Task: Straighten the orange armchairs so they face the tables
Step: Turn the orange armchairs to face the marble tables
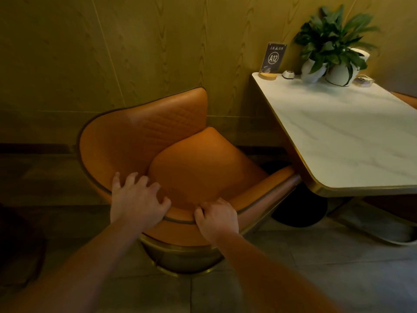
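Two hands held the near rim of the orange armchair (191,168) at lower centre of the frame: the left hand (137,199) with fingers curled over it, the right hand (216,219) clenched round it. The chair's far arm ended just beside the white bench (349,132) at right.

Dim, warm yellow indoor light is seen throughout. The white table (338,132) at right is lit brightest; deep shadow is cast beneath it. Straight lines are bowed by wide-angle distortion, and the lower edge is softly blurred.
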### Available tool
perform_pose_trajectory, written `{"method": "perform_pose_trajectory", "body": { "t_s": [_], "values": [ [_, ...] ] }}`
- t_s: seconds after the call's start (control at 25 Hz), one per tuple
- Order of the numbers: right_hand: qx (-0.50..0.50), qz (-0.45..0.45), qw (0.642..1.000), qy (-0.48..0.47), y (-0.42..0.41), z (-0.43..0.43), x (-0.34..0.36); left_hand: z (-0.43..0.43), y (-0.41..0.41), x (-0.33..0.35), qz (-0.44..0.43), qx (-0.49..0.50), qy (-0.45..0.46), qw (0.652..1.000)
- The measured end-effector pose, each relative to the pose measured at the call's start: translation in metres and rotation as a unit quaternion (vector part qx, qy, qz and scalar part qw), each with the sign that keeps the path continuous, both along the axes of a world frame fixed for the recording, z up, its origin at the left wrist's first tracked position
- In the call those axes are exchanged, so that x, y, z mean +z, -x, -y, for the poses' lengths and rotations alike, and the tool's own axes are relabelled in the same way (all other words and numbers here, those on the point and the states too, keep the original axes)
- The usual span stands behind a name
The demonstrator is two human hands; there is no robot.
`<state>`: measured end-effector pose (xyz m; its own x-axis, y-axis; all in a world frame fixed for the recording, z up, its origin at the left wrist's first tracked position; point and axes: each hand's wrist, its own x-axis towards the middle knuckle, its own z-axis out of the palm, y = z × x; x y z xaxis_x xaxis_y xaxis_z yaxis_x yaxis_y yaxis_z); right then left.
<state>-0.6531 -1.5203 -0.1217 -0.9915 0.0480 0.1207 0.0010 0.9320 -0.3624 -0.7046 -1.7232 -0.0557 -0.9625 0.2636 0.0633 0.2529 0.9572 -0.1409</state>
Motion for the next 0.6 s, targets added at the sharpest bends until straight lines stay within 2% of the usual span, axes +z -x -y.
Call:
{"method": "perform_pose_trajectory", "body": {
  "t_s": [0.24, 0.6],
  "values": [
    [0.006, -0.035, 0.999, 0.003, 0.042, 0.014, -0.004, 0.014, 0.054, -0.008, -0.001, -0.001, 0.019, 1.0],
    [0.022, 0.002, 1.0, 0.003, 0.048, 0.016, 0.004, 0.016, 0.066, -0.01, 0.021, 0.009, 0.028, 0.999]
  ]
}}
